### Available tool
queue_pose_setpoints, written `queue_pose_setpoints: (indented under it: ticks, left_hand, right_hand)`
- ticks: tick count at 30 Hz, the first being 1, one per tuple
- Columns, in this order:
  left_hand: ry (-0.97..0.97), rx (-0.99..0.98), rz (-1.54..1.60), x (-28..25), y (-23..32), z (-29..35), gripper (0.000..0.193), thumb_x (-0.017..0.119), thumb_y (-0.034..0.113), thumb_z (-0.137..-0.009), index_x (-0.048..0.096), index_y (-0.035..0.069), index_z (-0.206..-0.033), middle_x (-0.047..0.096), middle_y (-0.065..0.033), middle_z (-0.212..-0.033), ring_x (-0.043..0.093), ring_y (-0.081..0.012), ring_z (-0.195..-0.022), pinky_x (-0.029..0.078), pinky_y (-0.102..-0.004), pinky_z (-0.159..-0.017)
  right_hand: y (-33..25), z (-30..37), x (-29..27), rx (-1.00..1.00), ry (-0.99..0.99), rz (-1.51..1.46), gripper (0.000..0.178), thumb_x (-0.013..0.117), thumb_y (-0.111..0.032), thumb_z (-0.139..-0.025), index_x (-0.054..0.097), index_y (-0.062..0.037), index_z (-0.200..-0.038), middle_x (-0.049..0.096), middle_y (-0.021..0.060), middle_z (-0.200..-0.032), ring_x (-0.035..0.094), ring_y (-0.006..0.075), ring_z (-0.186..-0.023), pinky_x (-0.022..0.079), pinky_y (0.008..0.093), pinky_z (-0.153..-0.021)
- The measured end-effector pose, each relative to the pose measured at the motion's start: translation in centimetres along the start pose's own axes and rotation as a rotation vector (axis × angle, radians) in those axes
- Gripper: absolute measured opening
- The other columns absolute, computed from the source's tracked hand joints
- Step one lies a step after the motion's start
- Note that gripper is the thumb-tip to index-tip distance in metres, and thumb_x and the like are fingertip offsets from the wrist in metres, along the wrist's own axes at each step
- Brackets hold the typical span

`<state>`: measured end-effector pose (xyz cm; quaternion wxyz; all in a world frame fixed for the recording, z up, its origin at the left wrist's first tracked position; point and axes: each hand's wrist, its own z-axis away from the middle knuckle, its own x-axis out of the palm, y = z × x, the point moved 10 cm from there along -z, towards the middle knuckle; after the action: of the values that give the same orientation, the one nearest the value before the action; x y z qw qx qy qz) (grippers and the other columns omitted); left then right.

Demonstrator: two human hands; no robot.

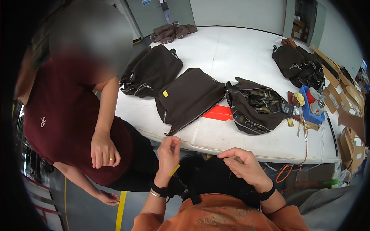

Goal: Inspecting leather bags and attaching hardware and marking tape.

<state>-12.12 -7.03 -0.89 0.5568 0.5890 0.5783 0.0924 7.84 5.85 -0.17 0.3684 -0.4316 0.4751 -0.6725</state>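
Observation:
My left hand point(168, 156) is raised at the table's near edge, its fingertips pressed together. Whatever they may pinch is too small to make out. A yellow strip point(174, 170) is stuck by that wrist, above a dark band. To its right, my right hand point(246, 167) is closed, thumb against index finger, round something small and greyish that I cannot identify. Beyond my left hand lies a flat dark brown bag point(190, 96) with a zipped edge and a yellow sticker. Past my right hand sits another brown bag point(254, 106), its mouth unzipped and camouflage-patterned lining showing.
A co-worker in a maroon shirt point(73, 127) stands close on my left. More dark bags point(154, 71) lie on the white table point(231, 50). Red tape point(217, 113) marks its top. At the right are a blue tray point(311, 109) with jars, brushes and cardboard boxes point(348, 150).

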Motion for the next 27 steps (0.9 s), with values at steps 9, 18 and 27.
queue_pose_setpoints:
  ticks: [9, 18, 27]
  left_hand:
    - [-0.025, 0.267, -0.324, 1.4, -0.2, -3.5, 0.058, 0.076, 0.014, -0.074, 0.044, 0.001, -0.121, 0.044, -0.0206, -0.116, 0.054, -0.0389, -0.098, 0.049, -0.0405, -0.078]
    - [-0.101, 0.180, -0.353, 3.0, -2.2, -6.8, 0.043, 0.073, 0.022, -0.078, 0.047, 0.001, -0.105, 0.047, -0.0198, -0.100, 0.055, -0.0396, -0.081, 0.048, -0.0450, -0.070]
    - [-0.044, 0.146, 0.148, 1.6, -1.4, -11.0, 0.023, 0.067, 0.018, -0.084, 0.056, -0.002, -0.089, 0.059, -0.0162, -0.078, 0.061, -0.0300, -0.070, 0.046, -0.0387, -0.061]
  right_hand:
    - [1.2, 0.0, 2.2, 0.076, -0.128, -0.062, 0.022, 0.051, -0.019, -0.098, 0.063, -0.0009, -0.104, 0.040, -0.0065, -0.058, 0.032, 0.0017, -0.049, 0.025, 0.0183, -0.043]
    - [2.6, -0.4, 2.6, 0.149, -0.134, -0.056, 0.022, 0.054, -0.019, -0.097, 0.063, -0.0014, -0.105, 0.042, -0.0073, -0.059, 0.032, 0.0007, -0.050, 0.024, 0.0178, -0.044]
    - [2.3, -0.8, 3.2, 0.154, -0.167, -0.042, 0.021, 0.053, -0.018, -0.097, 0.063, -0.0011, -0.105, 0.041, -0.0078, -0.060, 0.032, 0.0006, -0.050, 0.024, 0.0181, -0.045]
